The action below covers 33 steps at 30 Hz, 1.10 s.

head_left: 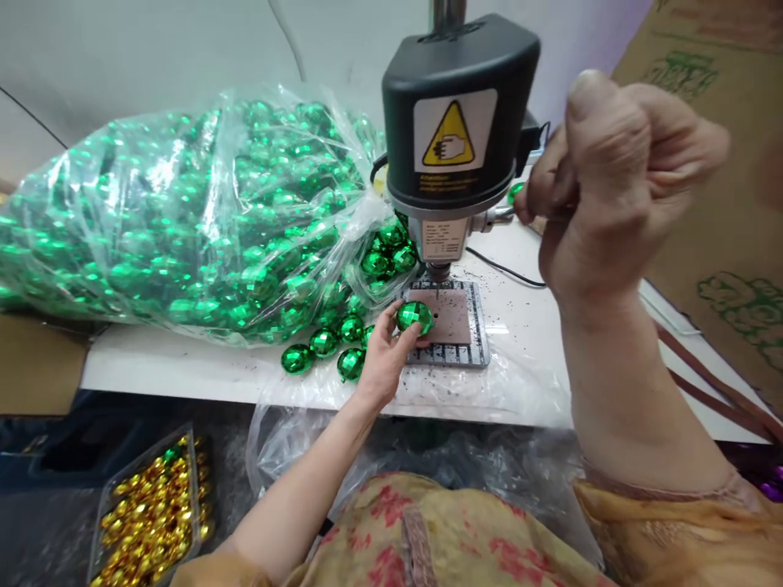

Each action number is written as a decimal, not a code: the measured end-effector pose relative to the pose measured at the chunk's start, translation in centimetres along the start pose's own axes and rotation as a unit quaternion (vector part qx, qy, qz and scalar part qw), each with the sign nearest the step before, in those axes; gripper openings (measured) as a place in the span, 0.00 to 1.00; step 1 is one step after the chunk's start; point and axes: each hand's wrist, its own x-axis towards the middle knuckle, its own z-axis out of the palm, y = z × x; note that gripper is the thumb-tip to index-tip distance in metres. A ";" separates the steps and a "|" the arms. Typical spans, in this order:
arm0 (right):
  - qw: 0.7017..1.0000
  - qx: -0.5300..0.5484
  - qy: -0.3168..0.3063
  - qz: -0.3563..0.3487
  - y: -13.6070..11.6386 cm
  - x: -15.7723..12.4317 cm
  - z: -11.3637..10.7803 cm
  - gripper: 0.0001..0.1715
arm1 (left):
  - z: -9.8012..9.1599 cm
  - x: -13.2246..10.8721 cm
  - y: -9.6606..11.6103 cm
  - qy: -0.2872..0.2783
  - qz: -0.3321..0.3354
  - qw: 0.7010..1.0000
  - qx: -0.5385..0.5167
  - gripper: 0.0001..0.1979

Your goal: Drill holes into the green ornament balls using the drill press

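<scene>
Your left hand [385, 359] is grasping the shiny green faceted ball [414, 314], holding it just left of the dark hole in the flat brown pad [453, 319]; your right hand [617, 179], farther off, is clenching, its contents hidden.

On the white table [183, 364] we see a drill press [462, 114], with a plastic bag [183, 220] and loose green balls [324, 342] to its left.
</scene>
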 end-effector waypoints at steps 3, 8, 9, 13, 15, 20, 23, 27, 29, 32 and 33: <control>1.000 -0.006 -0.014 0.024 -0.5 0.0 0.0 0.27 | 0.2 1.6 -1.5 0.016 0.044 0.995 0.084 0.31; 0.996 -0.067 -0.025 0.049 -1.2 0.0 0.2 0.32 | 0.2 2.3 -2.7 0.025 0.113 0.974 0.193 0.31; 0.995 -0.081 -0.025 0.053 -1.3 0.0 0.2 0.33 | 0.3 2.3 -2.7 0.022 0.123 0.970 0.209 0.30; 0.992 -0.106 -0.030 0.065 -1.3 0.1 0.1 0.37 | 0.5 2.6 -2.9 0.029 0.167 0.945 0.278 0.28; 0.989 -0.116 -0.040 0.080 -1.2 0.2 0.0 0.37 | 0.7 2.9 -2.9 0.034 0.192 0.929 0.314 0.28; 0.990 -0.110 -0.050 0.075 -1.3 0.2 -0.2 0.36 | 1.2 3.5 -3.0 0.030 0.223 0.911 0.346 0.25; 0.994 -0.092 -0.032 0.059 -1.5 0.1 -0.1 0.36 | 1.5 3.7 -3.3 0.010 0.207 0.935 0.288 0.26; 0.991 -0.110 -0.029 0.073 -1.5 0.1 0.2 0.37 | 1.8 3.8 -3.4 0.004 0.200 0.946 0.255 0.26; 0.989 -0.116 -0.032 0.086 -1.3 0.5 0.3 0.37 | 1.9 3.9 -3.3 0.008 0.205 0.943 0.262 0.25; 0.991 -0.079 -0.039 0.103 -0.7 1.4 0.3 0.35 | 2.1 4.3 -3.2 0.000 0.213 0.938 0.275 0.25; 0.991 -0.067 -0.039 0.112 -0.4 1.8 0.3 0.35 | 2.1 4.5 -3.2 -0.005 0.213 0.938 0.274 0.25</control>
